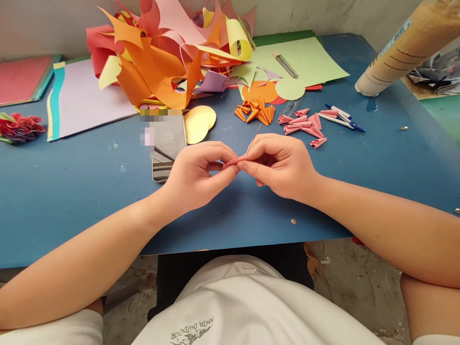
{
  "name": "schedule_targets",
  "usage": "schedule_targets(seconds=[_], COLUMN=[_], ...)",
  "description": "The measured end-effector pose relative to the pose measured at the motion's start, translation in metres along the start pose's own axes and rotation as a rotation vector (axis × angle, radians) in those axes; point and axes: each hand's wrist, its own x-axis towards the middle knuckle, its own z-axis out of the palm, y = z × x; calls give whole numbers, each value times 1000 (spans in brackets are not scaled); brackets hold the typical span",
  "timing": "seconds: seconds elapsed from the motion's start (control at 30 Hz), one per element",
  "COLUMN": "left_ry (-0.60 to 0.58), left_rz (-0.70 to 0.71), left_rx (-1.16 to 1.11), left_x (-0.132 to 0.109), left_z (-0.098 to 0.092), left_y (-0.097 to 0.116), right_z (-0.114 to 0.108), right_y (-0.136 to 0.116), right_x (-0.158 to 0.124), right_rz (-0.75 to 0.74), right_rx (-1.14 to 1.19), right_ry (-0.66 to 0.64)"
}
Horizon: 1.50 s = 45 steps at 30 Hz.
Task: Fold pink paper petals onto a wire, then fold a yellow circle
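Observation:
A small rolled piece of pink paper [232,162] is pinched between my hands over the front half of the blue table. My left hand [199,173] grips its left end with thumb and fingertips. At the other end, my right hand [282,164] is closed, its thumb and index finger pressed on the paper. A thin dark line, thread or needle, rises beside my right index finger; I cannot tell which. Behind my right hand lie pink paper cones [305,125] and a pile of orange paper cones [257,112]. A phone [168,143] rests behind my left hand, beside yellow paper circles [199,123].
Cut paper scraps [154,62] are heaped at the back. Green sheets [298,57] carry a small clear tube [285,65]. Pens [341,118] lie to the right, near a tall bottle [406,48]. Lilac sheets [89,98] and a curled paper flower [23,127] are at left.

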Motion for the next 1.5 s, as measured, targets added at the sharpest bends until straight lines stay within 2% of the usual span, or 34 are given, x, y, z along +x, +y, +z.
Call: schedule_targets(seconds=[0.2, 0.4, 0.53, 0.8, 1.03, 1.13, 1.33, 1.5], left_ry=[-46, -81, -56, 50, 57, 42, 72, 60], left_rz=[-5, -124, -148, -88, -47, -42, -93, -170], left_rx=[0, -152, -173, 36, 115, 122, 115, 61], left_x=[2, 3, 3, 0, 0, 1, 2, 2], left_z=[-2, 3, 6, 10, 10, 8, 8, 8], left_y=[-2, -5, -4, 14, 12, 10, 5, 6], right_z=[-1, 1, 2, 1, 5, 2, -9, -7], right_y=[0, 0, 0, -8, -4, -1, 2, 0], right_x=[1, 2, 3, 1, 0, 0, 2, 0], right_rz=[21, 100, 112, -5, 23, -24, -157, -119], right_rx=[62, 152, 151, 35, 35, 7, -230, -221], right_ry=[-16, 5, 2, 14, 69, 43, -71, -90])
